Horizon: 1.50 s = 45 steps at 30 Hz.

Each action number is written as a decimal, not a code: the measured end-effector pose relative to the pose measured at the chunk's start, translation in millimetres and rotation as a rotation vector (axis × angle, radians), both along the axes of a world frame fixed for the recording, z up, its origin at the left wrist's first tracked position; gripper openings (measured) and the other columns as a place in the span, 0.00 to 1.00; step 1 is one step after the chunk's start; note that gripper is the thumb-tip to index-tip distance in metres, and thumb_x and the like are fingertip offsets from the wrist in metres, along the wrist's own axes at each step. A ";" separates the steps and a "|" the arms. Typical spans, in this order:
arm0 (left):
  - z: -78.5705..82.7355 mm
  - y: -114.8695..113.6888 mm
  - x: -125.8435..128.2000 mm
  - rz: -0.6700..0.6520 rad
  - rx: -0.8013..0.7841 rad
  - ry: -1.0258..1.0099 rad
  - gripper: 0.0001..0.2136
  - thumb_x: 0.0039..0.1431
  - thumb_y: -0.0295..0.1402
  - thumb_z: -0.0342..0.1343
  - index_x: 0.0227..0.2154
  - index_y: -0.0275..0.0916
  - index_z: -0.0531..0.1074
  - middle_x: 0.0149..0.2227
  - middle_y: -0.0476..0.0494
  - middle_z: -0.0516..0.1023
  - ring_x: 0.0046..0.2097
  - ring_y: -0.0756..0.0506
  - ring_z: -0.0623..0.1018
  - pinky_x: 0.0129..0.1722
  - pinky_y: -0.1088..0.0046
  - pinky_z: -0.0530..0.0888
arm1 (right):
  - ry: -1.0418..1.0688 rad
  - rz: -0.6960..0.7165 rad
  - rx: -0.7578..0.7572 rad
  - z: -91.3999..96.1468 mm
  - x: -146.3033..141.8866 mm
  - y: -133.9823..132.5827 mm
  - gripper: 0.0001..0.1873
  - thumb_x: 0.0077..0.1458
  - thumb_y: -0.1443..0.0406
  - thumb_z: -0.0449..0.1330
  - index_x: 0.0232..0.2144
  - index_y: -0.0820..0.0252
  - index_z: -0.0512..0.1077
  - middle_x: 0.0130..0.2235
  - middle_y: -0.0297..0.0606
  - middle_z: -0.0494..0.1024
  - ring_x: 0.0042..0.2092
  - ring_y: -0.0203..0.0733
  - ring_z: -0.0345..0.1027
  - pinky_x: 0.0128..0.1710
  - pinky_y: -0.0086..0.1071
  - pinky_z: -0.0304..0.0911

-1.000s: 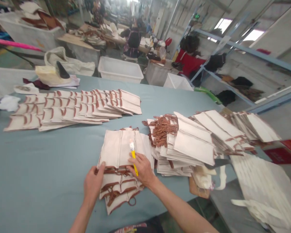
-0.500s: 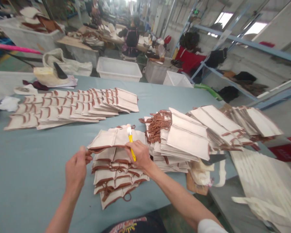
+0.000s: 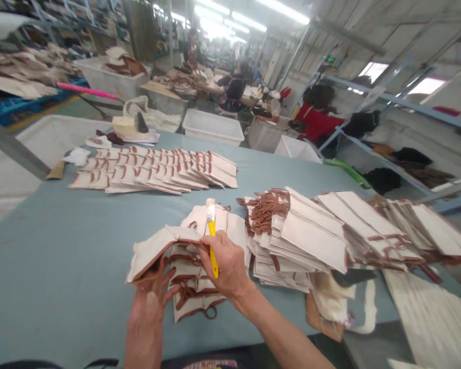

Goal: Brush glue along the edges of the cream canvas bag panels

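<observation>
From where I stand, with twelve o'clock straight ahead of the worker, the cream piece (image 3: 157, 248) with brown edging is up at eleven o'clock, bent and tilted at the near left of a loose stack (image 3: 195, 303) of similar pieces. The right hand (image 3: 226, 261), at twelve, has its fingers closed round a yellow-handled brush (image 3: 212, 228), pale tip pointing towards twelve, while its fingertips also seem to press the piece's right end. The left hand (image 3: 149, 302), towards eleven, has its fingers spread under the raised brown edge; that bit is blurred, so I can't tell whether the tips go inside the fold or just prop it from below.

I'd judge the step in hand to be lifting and opening this one piece away from those beneath. The next move calls for the left fingers to steady that edge, and for the right to keep the brush clear of the cloth unless it is wanted there.

At one o'clock, just beside the loose stack, sits a taller pile (image 3: 311, 236) topped with tangled brown straps (image 3: 269, 210). Farther off at eleven, overlapping pieces (image 3: 153, 171) lie fanned across the blue-green table (image 3: 69, 266).
</observation>
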State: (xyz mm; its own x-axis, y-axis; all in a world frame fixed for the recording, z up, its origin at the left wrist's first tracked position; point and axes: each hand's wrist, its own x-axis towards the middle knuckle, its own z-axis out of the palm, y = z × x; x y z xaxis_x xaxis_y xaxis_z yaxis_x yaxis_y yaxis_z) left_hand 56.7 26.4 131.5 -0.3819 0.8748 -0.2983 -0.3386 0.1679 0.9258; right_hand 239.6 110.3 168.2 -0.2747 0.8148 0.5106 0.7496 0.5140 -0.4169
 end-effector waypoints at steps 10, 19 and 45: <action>0.1 -4.5 -19.5 -0.046 -0.085 -0.299 0.23 0.57 0.49 0.74 0.46 0.36 0.83 0.45 0.36 0.89 0.52 0.32 0.87 0.47 0.60 0.85 | -0.039 0.112 -0.066 -31.7 -79.1 -53.9 0.06 0.75 0.62 0.59 0.46 0.51 0.77 0.37 0.38 0.79 0.38 0.46 0.79 0.32 0.34 0.69; 3.6 13.9 -90.3 0.125 -0.208 -0.443 0.14 0.75 0.44 0.62 0.40 0.37 0.77 0.34 0.50 0.80 0.30 0.49 0.79 0.32 0.71 0.80 | 0.187 0.154 0.164 -33.3 -72.1 -76.0 0.08 0.77 0.65 0.57 0.51 0.53 0.76 0.40 0.41 0.87 0.41 0.46 0.84 0.41 0.37 0.79; 33.1 -97.4 -190.7 -0.079 0.072 0.647 0.30 0.64 0.67 0.56 0.43 0.44 0.84 0.43 0.41 0.92 0.46 0.37 0.90 0.48 0.63 0.86 | 0.106 0.261 0.156 8.4 -97.1 -107.4 0.10 0.75 0.62 0.58 0.47 0.56 0.79 0.35 0.39 0.89 0.32 0.44 0.84 0.33 0.32 0.75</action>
